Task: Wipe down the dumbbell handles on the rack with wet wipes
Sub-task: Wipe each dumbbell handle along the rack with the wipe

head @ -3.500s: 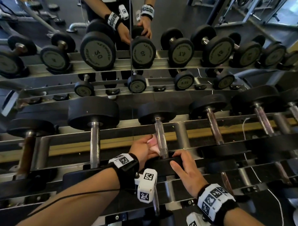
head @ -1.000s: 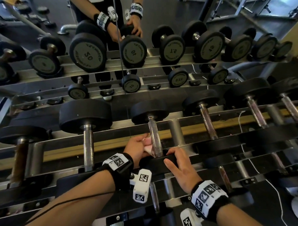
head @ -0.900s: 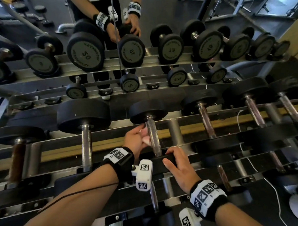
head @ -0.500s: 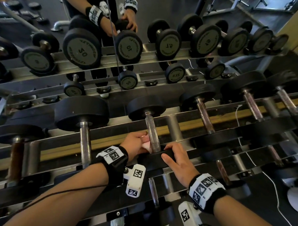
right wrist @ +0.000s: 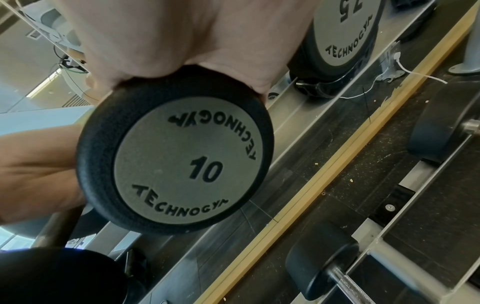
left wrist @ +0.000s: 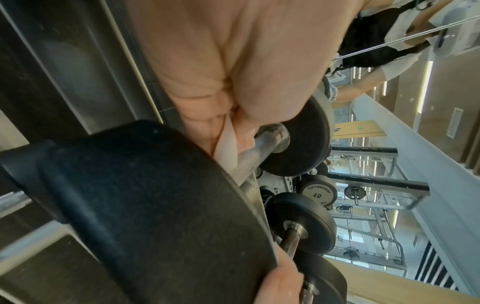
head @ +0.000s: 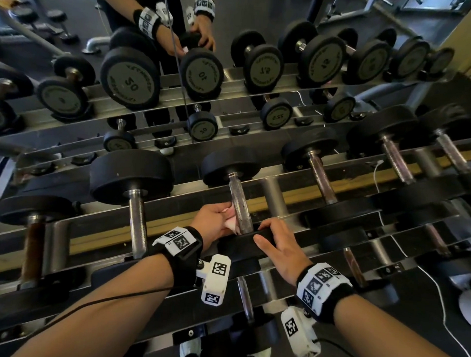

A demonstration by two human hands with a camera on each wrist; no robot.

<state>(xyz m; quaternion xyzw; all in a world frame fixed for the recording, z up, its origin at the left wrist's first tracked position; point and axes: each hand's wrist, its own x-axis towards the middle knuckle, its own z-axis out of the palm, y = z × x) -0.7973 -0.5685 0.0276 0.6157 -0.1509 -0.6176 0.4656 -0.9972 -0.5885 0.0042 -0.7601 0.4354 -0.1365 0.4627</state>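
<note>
A 10 kg dumbbell lies on the rack's top tier, its steel handle [head: 238, 202] pointing away from me. My left hand [head: 219, 220] holds a pale pink wet wipe [head: 231, 222] and presses it against the handle's left side, close to the near head. In the left wrist view the wipe [left wrist: 228, 142] sits between my curled fingers and the handle [left wrist: 262, 146]. My right hand [head: 276, 243] grips the near black head [head: 239, 247] from above. The right wrist view shows my palm [right wrist: 194, 30] over the head's grey "10" face [right wrist: 182, 154].
More dumbbells lie to either side on the rack [head: 279, 207]: a thick one to the left [head: 135, 214], slimmer ones to the right [head: 320, 179]. A lower tier [head: 245, 297] holds others. A mirror behind repeats the rack and a person. A white cable [head: 439, 300] trails at right.
My left hand slid the wipe up the handle towards the far head, then back down to the near end. My right hand stayed on the near head.
</note>
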